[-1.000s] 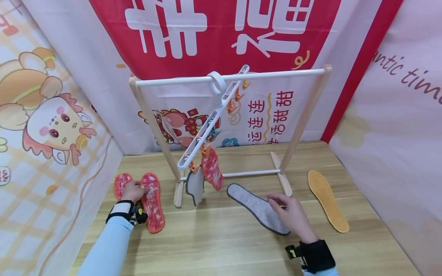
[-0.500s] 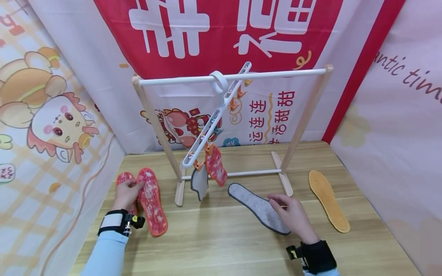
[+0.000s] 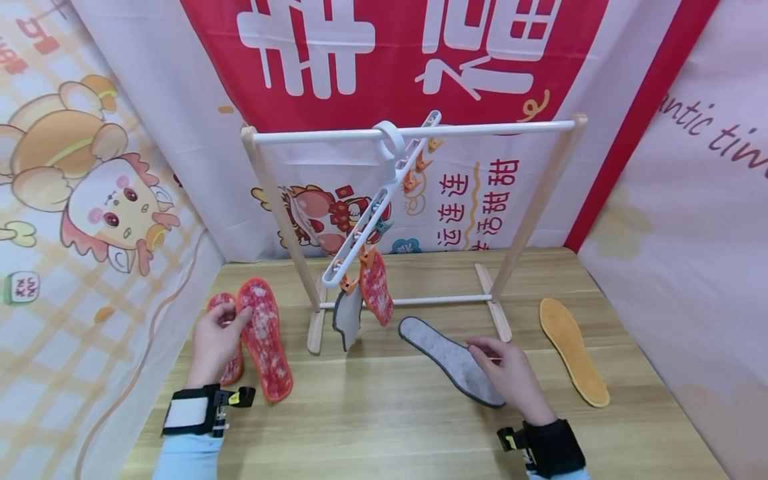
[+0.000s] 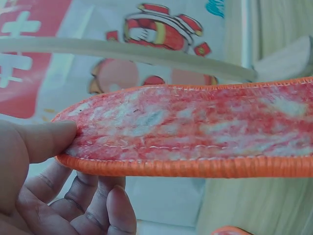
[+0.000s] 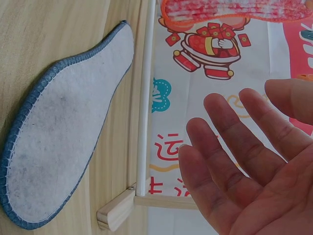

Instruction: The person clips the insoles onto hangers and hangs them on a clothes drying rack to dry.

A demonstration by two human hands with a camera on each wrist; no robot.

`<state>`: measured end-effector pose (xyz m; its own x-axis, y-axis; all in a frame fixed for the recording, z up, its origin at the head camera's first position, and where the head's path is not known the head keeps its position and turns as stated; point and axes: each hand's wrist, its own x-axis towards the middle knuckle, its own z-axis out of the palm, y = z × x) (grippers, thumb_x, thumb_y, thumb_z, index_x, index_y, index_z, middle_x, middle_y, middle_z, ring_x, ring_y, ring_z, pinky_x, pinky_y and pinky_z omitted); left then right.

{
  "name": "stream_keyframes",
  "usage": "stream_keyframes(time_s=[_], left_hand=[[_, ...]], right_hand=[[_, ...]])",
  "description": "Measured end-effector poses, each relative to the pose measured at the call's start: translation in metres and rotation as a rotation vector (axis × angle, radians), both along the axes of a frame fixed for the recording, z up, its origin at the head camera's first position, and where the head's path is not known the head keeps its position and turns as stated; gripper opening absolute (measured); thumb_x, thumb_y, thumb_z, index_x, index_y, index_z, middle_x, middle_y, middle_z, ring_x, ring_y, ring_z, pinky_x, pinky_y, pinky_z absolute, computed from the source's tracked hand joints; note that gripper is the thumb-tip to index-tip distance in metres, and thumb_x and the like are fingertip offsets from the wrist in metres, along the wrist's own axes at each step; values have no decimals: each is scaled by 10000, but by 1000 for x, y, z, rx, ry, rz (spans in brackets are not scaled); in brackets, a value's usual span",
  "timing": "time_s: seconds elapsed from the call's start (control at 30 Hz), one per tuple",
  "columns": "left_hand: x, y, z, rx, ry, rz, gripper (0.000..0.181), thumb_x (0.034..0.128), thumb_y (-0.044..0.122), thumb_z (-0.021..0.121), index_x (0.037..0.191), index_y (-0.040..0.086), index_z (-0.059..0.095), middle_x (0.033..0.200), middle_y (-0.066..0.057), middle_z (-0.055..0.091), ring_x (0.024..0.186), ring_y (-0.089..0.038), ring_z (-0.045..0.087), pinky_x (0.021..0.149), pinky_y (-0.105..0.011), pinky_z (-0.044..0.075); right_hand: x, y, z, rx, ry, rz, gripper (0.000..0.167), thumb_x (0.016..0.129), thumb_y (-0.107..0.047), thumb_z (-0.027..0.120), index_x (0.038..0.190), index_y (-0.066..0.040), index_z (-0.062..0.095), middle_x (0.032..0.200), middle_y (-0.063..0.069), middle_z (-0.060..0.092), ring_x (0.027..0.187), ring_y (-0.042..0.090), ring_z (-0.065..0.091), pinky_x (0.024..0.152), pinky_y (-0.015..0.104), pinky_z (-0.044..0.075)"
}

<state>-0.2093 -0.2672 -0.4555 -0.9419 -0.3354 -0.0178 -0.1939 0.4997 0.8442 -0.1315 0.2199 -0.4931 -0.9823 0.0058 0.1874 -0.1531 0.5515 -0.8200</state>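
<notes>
The left hand (image 3: 213,340) reaches forward, its thumb laid on the patterned face of a red insole (image 3: 267,340) and its fingers behind, pinching the far end beside a second red insole (image 3: 234,367) on the bench (image 3: 360,427). The right hand (image 3: 513,380) hovers over the grey insole (image 3: 441,353), fingers loosely bent, slightly spread, holding nothing.
</notes>
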Motion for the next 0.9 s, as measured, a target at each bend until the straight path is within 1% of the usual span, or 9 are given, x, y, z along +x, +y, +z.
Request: stream_keyframes(time_s=[0.07,0.2,0.3,0.4,0.5,0.57,0.7,0.8,0.9], left_hand=[[9,2,4,3,23,2,534,969,496,575,1269,55,591,1173,-120,598,980,-189,565,679,-180,507],[28,6,10,26,82,8,517,962,483,595,1255,57,607,1148,-107,608,947,-171,586,693,-165,508],[41,12,12,39,128,18,479,951,464,624,1203,57,631,1098,-96,628,887,-159,606,665,-180,512],[53,18,14,51,180,31,444,936,451,654,1147,61,649,1043,-82,646,826,-160,615,611,-195,512],[62,25,16,70,248,25,395,929,392,687,1120,46,663,999,-84,658,770,-164,610,554,-209,495],[68,31,17,73,287,14,360,929,357,697,1104,43,668,977,-86,661,755,-170,609,547,-212,487],[78,41,20,104,344,-17,301,929,289,711,1093,38,677,971,-81,675,786,-158,640,620,-193,520],[85,47,23,149,380,-31,272,924,245,720,1087,31,679,974,-78,680,819,-157,659,679,-188,542],[92,53,27,176,415,-37,248,920,217,726,1077,30,679,958,-80,671,802,-164,652,672,-191,544]], right_hand=[[0,-1,1,8,-3,2,170,964,-85,654,1111,-42,729,975,43,732,883,152,669,767,292,557],[-1,-2,3,27,-19,5,191,975,-112,644,1133,-37,720,1003,53,733,907,162,671,783,309,559],[-2,-2,4,38,-35,4,197,978,-122,640,1143,-45,718,1018,49,732,922,166,673,793,320,560],[-2,-2,6,40,-51,8,201,983,-124,633,1153,-53,714,1035,49,731,940,166,670,800,313,555],[-2,-2,7,30,-56,13,209,985,-122,631,1163,-47,711,1049,62,730,954,174,669,804,302,551],[-2,-3,8,22,-53,17,212,985,-126,632,1164,-45,710,1053,68,729,958,179,669,805,300,549],[-3,-5,9,14,-46,19,214,985,-137,634,1159,-40,712,1053,74,728,958,186,672,810,308,550],[-3,-6,9,16,-47,18,212,987,-143,632,1157,-46,714,1056,70,728,961,183,671,811,308,549],[-3,-6,10,23,-46,20,208,990,-142,629,1158,-54,714,1053,57,729,959,175,668,808,299,550]])
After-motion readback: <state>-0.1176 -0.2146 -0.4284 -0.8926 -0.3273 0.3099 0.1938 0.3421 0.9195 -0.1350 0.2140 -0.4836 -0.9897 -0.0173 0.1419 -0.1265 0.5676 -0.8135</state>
